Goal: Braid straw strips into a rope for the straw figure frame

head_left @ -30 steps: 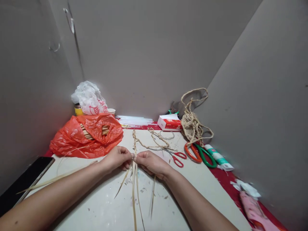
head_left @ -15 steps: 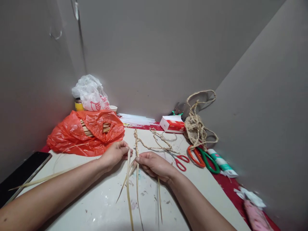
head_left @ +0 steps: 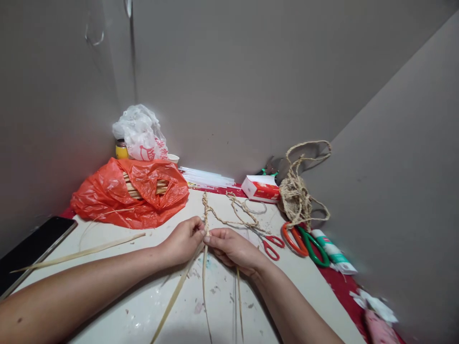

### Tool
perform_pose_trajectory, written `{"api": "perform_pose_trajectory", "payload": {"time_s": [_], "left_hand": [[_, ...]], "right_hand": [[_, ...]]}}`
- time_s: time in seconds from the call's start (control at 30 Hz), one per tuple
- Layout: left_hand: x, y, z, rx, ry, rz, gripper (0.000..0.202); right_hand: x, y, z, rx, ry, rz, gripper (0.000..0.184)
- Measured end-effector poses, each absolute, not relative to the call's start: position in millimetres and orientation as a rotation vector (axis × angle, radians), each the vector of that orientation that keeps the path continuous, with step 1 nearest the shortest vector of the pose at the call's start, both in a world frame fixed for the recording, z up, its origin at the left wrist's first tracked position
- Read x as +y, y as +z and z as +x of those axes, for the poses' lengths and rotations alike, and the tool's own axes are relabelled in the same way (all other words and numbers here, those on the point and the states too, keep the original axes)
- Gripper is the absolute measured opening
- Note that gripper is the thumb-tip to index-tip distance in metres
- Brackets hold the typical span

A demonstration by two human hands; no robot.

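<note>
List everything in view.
braid: 1, tan, in hands
strips: several, beige, below hands and left
phone: 1, black, left
red bag: 1, red, left
sticks: several, tan, left
white bag: 1, white, left
jar: 1, yellow, left
cup: 1, white, left
rods: several, whitish, back
box: 1, red, white, back
tool: 1, green, back
rope: heap, tan, right
ring: 1, grey, back
scissors: 1, red-handled, right
loop handles: 2, orange, green, right
tube: 1, green, white, right
tissue: 1, white, right
item: 1, pink, right
hook: 1, clear, left
table: 1, white, centre
cloth: 1, red, edges
walls: 3, grey, around
left hand: 1, bare, centre
right hand: 1, bare, centre
</note>
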State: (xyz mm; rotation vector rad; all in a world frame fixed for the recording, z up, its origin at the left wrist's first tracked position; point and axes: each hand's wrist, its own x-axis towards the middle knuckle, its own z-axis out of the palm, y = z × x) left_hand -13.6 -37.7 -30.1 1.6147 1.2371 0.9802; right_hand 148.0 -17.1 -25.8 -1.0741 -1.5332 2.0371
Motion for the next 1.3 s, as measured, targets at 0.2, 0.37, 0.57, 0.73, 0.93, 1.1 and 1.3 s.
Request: {"api": "perform_pose_trajectory", "payload": {"time_s": [0.2,0.37,0.57,0.73,0.93,1.1,1.3], "left_hand": [[-38,-29,-16,1.288,0.938,1.708,0.006],[-32,-28,-20,1.253,0.979,1.633,0.005],[-28,-26,-22,1.130,0.946,1.374,0.011],[-30,-23,-19,1.011,0.867,1.053,0.018],[-28,-23,-21,1.037,0.714,0.975,0.013],[-27,-22,-21,0.996,0.807,1.023,0.021],[-28,-16,-21,0.993,0.878,1.072,0.023]], "right_hand": [[-18,-23,147,-1.541,2.040,-1.073,0.035],[-17,-25,148,-1.537,2.032,-1.093,0.032],[-17,-26,148,-1.503,2.038,-1.102,0.032],[-16,-24,148,-1.538,2.038,-1.091,0.028],[-16,-26,150,-1.486,2.073,-1.066,0.032],[-15,-23,153,-1.392,2.205,-1.000,0.024],[-11,-22,158,-1.133,2.388,-0.891,0.019]]}}
